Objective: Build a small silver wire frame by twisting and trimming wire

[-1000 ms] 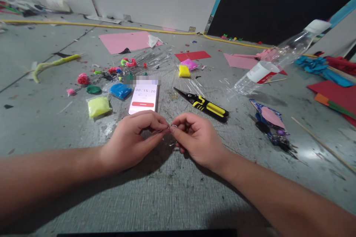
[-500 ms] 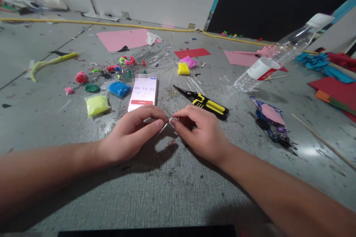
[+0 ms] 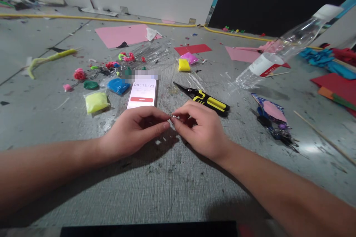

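Note:
Close together at the middle of the head view are both my hands, fingertips almost meeting. A short, thin silvery wire (image 3: 172,116) lies between them, mostly covered by the fingers. My right hand (image 3: 201,126) pinches it between thumb and curled forefinger. From the other side, the thumb and forefinger of my left hand (image 3: 133,129) close at its end. Just beyond the right knuckles lie pliers (image 3: 210,102) with black and yellow handles, jaws pointing to the upper left. A phone (image 3: 142,92) showing a timer rests past my left fingers.
Yellow (image 3: 96,102) and blue clay packets (image 3: 119,86) lie left of the phone. Clear thin sticks (image 3: 151,52) spread behind it. At right, a tilted plastic bottle (image 3: 267,64) stands near a blue and pink decorated piece (image 3: 274,113) and a wooden stick (image 3: 322,137).
The straight silvery length that stuck out below my left fingertips no longer shows. My left thumb has shifted slightly right toward the right fingers. The view has tilted a little.

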`<state>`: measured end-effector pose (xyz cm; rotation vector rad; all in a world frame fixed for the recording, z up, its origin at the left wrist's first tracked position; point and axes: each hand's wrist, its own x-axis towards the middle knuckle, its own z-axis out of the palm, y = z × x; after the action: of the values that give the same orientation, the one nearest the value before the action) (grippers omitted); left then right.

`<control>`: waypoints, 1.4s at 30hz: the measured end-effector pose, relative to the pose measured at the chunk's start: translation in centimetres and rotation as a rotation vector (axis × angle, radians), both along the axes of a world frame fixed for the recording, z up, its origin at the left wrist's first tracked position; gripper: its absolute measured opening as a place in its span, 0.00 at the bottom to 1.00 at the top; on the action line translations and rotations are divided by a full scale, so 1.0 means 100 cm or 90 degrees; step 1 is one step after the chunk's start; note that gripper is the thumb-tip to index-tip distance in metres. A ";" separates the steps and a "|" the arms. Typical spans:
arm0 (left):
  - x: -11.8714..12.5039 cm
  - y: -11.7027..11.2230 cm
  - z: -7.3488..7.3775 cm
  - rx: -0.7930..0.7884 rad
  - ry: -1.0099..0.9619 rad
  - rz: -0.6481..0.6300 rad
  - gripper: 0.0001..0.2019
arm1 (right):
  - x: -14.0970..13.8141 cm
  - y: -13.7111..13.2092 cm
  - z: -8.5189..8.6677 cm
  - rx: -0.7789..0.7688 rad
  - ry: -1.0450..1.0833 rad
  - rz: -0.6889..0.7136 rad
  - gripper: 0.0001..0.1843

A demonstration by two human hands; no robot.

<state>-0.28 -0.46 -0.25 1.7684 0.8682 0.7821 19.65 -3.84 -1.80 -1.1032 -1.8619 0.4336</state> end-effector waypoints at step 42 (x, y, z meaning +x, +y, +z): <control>0.001 0.006 0.003 -0.046 -0.008 -0.054 0.05 | 0.006 0.003 -0.001 0.020 -0.014 0.024 0.04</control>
<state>-0.23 0.18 0.02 1.7233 0.7987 0.6966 20.23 -3.52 -1.93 -1.0574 -1.9056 0.4143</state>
